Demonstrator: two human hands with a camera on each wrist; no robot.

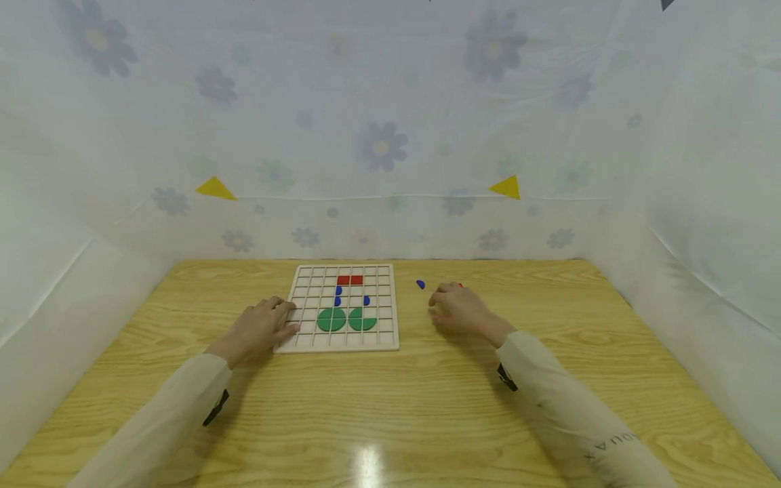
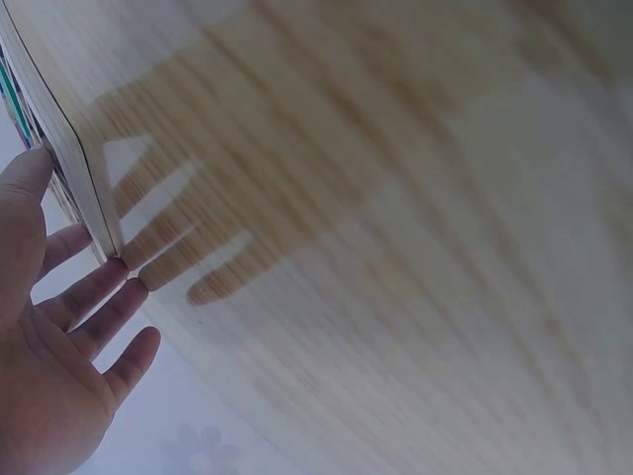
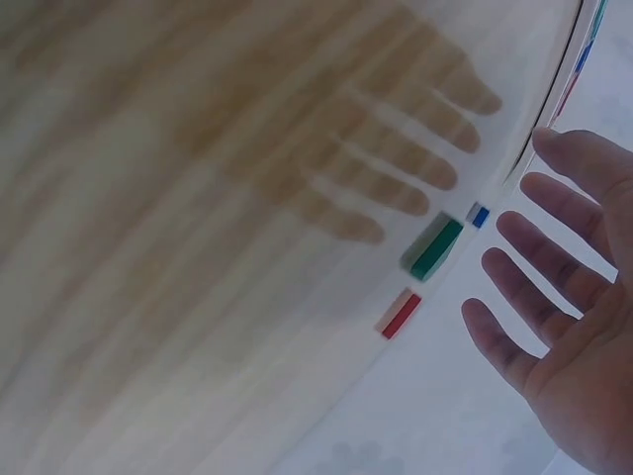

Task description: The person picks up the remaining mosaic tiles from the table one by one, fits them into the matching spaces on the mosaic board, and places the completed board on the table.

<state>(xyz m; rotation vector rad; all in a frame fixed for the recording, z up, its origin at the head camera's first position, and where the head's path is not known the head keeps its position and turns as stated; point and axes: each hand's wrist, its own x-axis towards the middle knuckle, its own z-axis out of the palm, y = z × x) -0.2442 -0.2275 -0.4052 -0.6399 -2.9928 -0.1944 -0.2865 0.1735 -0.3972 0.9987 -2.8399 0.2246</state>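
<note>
A white gridded board [image 1: 396,325] lies on the table. On it are red squares [image 1: 344,280] side by side, small blue half-discs [image 1: 367,300], a full green disc [image 1: 326,313] and a green disc [image 1: 356,324] lacking one quarter. My left hand [image 1: 259,327] rests at the board's left edge, fingers loosely extended, thumb near the rim. To the right of the board, my right hand [image 1: 462,312] hovers low with spread fingers, holding nothing. Loose pieces lie by it: a blue half-disc [image 1: 420,285], a red piece [image 3: 401,316] and a green piece [image 3: 436,249], which the hand hides in the head view.
The wood-grain table [image 1: 366,407] is enclosed by pale flower-patterned sheets [image 1: 378,224] at the back and sides. Yellow triangles [image 1: 506,188] are on the back sheet. Shadows of both hands fall across the tabletop.
</note>
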